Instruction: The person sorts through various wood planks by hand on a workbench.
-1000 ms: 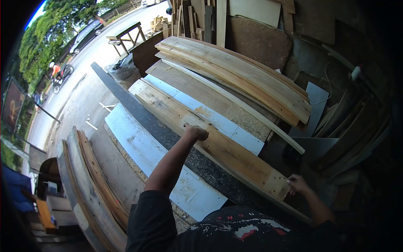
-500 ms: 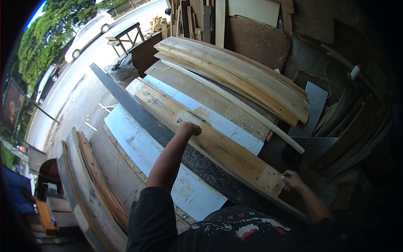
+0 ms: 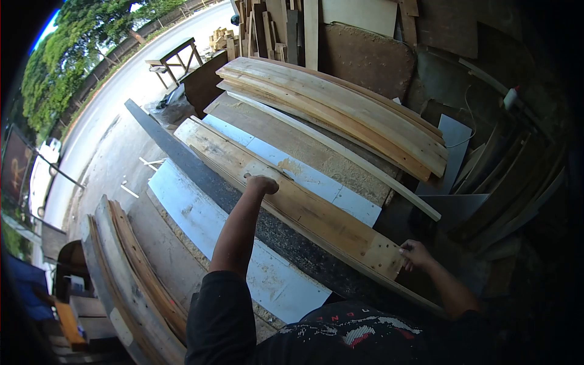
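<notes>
A long worn plank [image 3: 316,213] lies diagonally on top of other boards, beside a dark speckled beam [image 3: 280,234]. My left hand [image 3: 263,184] rests on the plank's upper face near its middle, fingers curled; whatever may be inside is hidden. At the plank's near right end, by several small dark holes, my right hand [image 3: 415,255] has its fingers closed on the end edge.
Stacked planks [image 3: 340,103] lie beyond a narrow pale strip [image 3: 340,146]. A white-blue panel [image 3: 213,225] and curved boards [image 3: 131,274] are on the left. A small wooden table [image 3: 176,64] stands near the road; boards [image 3: 474,30] lean at the back.
Both hands and the plank have shifted slightly left in view, along with a small camera shift. The vehicles on the road at upper left have changed position.
</notes>
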A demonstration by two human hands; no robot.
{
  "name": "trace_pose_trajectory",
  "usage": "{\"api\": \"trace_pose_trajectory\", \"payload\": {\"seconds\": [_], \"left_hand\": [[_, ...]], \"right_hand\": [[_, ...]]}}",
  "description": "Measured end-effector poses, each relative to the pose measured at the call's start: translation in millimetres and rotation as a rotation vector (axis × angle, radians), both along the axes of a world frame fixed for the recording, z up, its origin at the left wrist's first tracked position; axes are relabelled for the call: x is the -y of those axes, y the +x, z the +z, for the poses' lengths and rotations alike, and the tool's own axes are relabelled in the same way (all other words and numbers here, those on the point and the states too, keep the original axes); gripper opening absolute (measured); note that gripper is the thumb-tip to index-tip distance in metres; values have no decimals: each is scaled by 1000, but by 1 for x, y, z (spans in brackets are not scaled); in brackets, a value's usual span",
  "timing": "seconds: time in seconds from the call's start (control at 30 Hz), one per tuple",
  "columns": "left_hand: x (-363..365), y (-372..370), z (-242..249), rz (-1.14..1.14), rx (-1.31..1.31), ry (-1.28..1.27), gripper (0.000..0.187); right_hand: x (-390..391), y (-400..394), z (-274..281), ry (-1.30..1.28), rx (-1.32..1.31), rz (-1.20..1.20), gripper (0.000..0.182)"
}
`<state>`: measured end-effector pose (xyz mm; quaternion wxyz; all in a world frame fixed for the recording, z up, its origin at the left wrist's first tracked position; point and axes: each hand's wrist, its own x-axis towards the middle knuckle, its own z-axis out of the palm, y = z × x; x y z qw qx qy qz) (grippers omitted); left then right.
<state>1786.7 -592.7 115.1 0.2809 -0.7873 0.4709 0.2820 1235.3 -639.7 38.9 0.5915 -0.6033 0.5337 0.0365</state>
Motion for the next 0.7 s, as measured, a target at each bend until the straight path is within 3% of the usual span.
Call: {"api": "trace_pose_trajectory", "payload": {"seconds": [0.7], "left_hand": [[14,75,-7,49,71,16,50]], "right_hand": [[9,84,-3,-18,1,-6,25]]}}
